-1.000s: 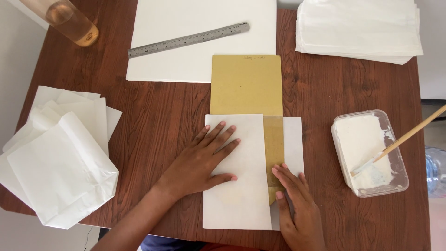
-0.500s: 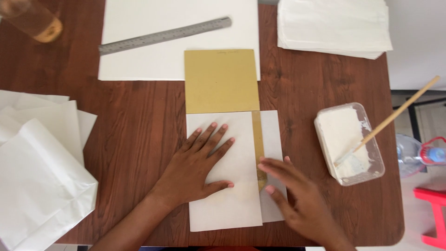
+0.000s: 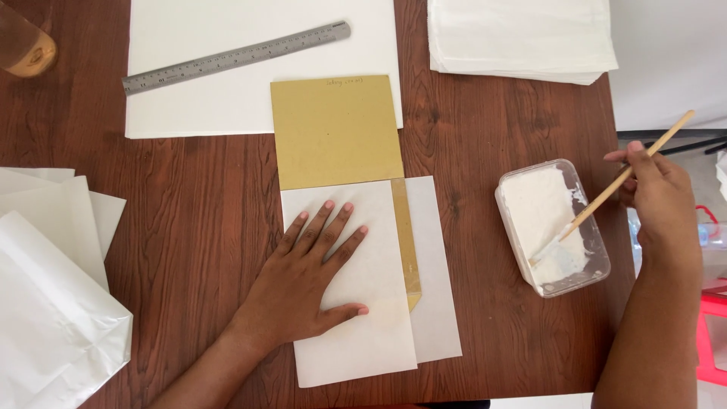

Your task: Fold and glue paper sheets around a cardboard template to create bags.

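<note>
White folded paper under flat, spread left hand | right hand pinches wooden stick in paste tub

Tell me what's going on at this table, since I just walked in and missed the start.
A person is working with paper and paste. Their left hand lies flat on a folded white sheet that wraps a tan card template. Their right hand holds a wooden stick with its tip in a clear tub of white paste. A metal ruler lies on a large white sheet behind, and finished-looking white bags are piled at the left.
</note>
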